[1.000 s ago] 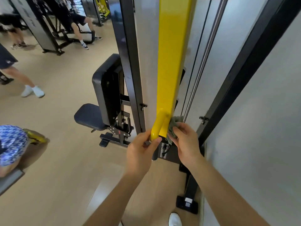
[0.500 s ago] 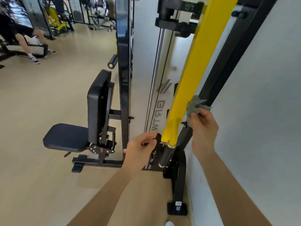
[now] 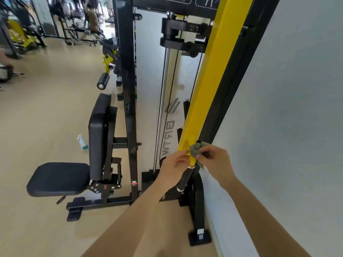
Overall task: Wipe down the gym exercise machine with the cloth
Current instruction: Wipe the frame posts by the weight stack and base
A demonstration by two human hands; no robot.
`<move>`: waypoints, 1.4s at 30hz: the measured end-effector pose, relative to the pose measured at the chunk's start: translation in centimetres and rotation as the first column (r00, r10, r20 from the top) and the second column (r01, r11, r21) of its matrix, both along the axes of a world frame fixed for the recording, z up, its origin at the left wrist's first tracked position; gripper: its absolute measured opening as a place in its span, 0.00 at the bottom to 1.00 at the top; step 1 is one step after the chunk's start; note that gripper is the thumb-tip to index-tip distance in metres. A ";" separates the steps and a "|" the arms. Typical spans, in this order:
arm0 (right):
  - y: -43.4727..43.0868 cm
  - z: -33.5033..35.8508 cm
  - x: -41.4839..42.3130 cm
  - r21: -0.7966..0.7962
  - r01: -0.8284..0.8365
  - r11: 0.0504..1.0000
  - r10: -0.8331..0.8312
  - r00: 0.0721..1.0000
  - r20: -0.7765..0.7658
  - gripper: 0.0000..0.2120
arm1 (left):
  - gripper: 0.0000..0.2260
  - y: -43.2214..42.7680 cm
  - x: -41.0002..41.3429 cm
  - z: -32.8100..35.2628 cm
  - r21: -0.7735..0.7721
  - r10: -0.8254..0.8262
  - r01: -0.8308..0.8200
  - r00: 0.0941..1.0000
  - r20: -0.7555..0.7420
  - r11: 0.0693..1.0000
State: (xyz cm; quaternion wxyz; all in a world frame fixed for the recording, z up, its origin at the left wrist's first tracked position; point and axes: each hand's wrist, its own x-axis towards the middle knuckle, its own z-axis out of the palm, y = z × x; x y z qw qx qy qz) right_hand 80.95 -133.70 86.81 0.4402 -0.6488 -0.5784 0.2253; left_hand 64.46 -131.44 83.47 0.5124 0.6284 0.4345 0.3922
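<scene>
A long yellow arm (image 3: 207,86) of the exercise machine slants down from the top right to a black handle (image 3: 184,179) at its lower end. My right hand (image 3: 215,162) pinches a crumpled grey-green cloth (image 3: 197,148) against the right side of the yellow arm's lower end. My left hand (image 3: 175,164) grips the same lower end from the left, fingers curled on it. The machine's black frame (image 3: 128,89) and silver guide rods (image 3: 163,101) stand behind.
A black padded seat and backrest (image 3: 78,156) stand at left on the tan floor. A spray bottle (image 3: 82,142) sits on the floor beside the backrest. A pale wall (image 3: 287,127) runs close on the right. Other machines and people are far back left.
My right hand brought the cloth down the yellow arm to its lower end. My left hand rose to grip that end. The view tilted up and drew back.
</scene>
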 end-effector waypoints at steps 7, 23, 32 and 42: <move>-2.0 -1.6 -1.2 0.130 0.042 0.991 -0.044 0.999 0.012 0.11 | 0.20 0.6 -1.5 0.2 0.042 -0.021 0.023 0.998 -0.052 0.999; 5.5 2.2 0.2 0.276 0.157 0.948 -0.062 0.944 -0.324 0.18 | 0.13 3.1 1.8 4.5 0.203 0.282 -0.277 0.959 0.007 0.939; 6.3 5.2 2.8 0.340 -0.169 0.925 0.280 0.909 -0.310 0.22 | 0.12 5.8 4.1 8.8 0.220 0.331 -0.351 0.936 0.125 0.910; 8.5 12.8 4.7 0.497 -0.099 0.862 0.304 0.886 -0.350 0.12 | 0.08 7.4 3.8 16.0 0.470 0.327 -0.396 0.918 0.224 0.789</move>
